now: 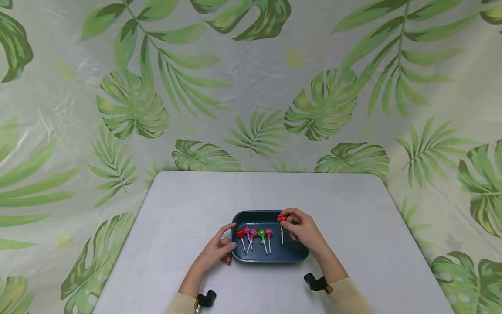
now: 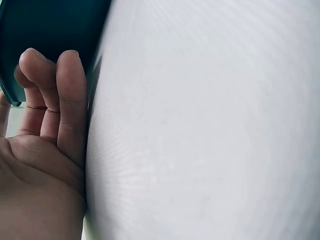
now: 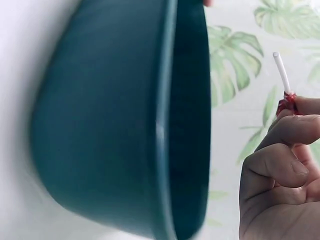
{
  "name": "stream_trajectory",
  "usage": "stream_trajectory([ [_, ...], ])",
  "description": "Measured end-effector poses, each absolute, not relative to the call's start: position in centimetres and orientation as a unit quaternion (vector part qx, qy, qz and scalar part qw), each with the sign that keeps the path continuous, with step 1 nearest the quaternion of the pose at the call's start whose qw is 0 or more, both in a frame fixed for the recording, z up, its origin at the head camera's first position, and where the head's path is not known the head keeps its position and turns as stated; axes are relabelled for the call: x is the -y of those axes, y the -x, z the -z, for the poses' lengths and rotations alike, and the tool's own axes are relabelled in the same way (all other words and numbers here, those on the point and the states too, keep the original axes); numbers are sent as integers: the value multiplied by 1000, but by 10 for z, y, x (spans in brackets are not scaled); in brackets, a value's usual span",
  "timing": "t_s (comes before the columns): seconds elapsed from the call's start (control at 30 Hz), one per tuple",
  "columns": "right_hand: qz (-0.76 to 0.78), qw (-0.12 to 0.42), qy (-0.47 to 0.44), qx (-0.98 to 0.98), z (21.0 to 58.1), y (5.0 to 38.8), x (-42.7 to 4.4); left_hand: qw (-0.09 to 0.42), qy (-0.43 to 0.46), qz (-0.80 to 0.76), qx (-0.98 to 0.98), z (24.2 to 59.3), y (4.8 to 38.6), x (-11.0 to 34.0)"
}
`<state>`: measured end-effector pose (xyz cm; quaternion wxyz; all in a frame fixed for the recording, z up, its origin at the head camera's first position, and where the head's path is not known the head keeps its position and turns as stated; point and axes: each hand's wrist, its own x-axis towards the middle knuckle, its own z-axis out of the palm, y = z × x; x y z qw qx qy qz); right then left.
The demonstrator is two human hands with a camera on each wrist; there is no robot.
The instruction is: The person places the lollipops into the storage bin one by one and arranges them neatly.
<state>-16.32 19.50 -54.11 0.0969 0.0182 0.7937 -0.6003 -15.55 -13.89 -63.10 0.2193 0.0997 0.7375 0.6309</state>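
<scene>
A dark blue-green tray (image 1: 270,261) holds several wrapped lollipops in a row, among them a red lollipop (image 1: 240,234), a green lollipop (image 1: 262,234) and a purple lollipop (image 1: 269,233). At the tray's left end my left hand (image 1: 217,249) holds the rim, thumb and index finger on it; in the left wrist view the other fingers (image 2: 71,90) lie bent beside the wall. Over the right part of the tray, my right hand (image 1: 302,227) pinches another red lollipop (image 1: 281,217) by its head, the white stick (image 3: 282,72) pointing away from the fingers.
Both hands and the tray are on a white-covered table (image 1: 270,192). Behind it hangs a leaf-patterned cloth (image 1: 251,96). A black wrist camera (image 1: 315,282) sits on the right wrist and another black wrist camera (image 1: 206,299) on the left.
</scene>
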Motion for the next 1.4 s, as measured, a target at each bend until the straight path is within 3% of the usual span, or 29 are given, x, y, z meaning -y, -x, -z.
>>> stream_trajectory([
  [0.7,503,100,-32,-858,579,167,-174,218,-98,-631,-738,630,155,138],
  [1.4,435,112,-3,-893,592,169,-168,218,-94,-628,-741,631,155,138],
])
